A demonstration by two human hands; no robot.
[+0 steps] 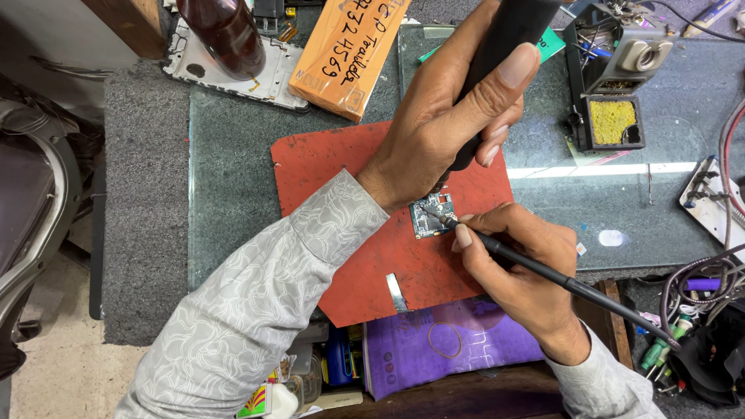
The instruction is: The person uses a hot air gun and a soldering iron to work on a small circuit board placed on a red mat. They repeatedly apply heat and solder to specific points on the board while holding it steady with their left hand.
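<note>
Left hand (442,116) grips black handpiece (504,46) above small circuit board (431,215) on red mat (341,178), counter centre. Right hand (520,264) fingers pinch slim iron (559,279), tip touching board.

The left hand (442,116) covered the upper edge of the small circuit board (431,214), and the thick black tool (497,62) it gripped ran out past the top edge, so its upper end was unseen. Where that tool's tip met the board was hidden behind the palm. The right hand (528,271) held a thin black probe (543,271) whose cable vanished among tangled wires at the right. The board's parts were too small to tell. The dark bottle (225,31) was cut off at the top, and the purple book (442,345) lay partly under the red mat (357,256).
</note>
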